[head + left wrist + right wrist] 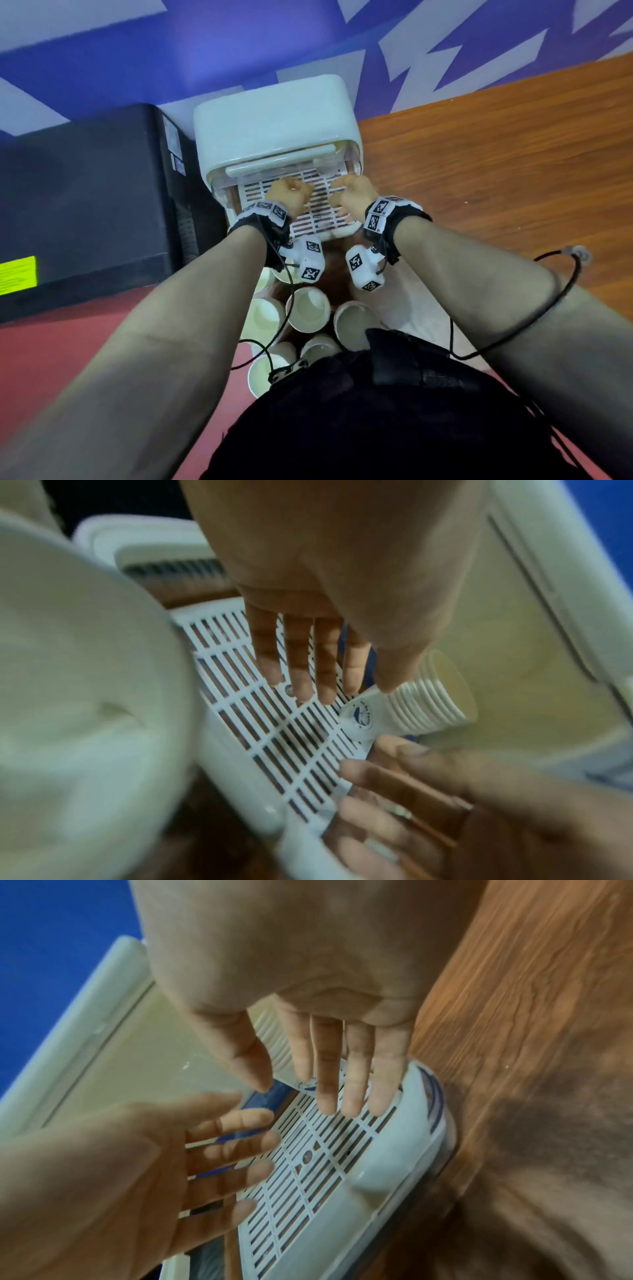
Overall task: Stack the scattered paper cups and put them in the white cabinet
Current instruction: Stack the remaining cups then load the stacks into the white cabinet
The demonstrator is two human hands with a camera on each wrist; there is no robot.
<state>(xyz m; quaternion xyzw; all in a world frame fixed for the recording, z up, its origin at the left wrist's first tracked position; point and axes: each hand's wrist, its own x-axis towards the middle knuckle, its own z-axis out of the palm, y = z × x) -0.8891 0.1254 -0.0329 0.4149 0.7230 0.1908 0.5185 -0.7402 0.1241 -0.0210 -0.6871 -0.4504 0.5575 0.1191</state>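
Both hands are held out over the slatted tray of the white cabinet, and neither one holds anything. The left hand (289,196) has its fingers (295,653) straight and a little spread, pointing down at the slatted tray (317,205). The right hand (352,197) is just beside it, also with straight, relaxed fingers (352,1069) above the slats. The two hands are near each other but do not touch.

At the back of the tray, under the raised lid, a stack of paper cups (421,704) lies on its side, with the open mouths turned toward the inner wall. The thumb of the left hand is just beside this stack; I cannot tell if it touches.

The white cabinet (274,116) stands on the wooden surface (496,164), against a blue and white wall (205,44). To its left is a black box (85,192). In front of the cabinet, close to the person's body, several loose paper cups (308,310) lie scattered, their openings facing up toward the head view.
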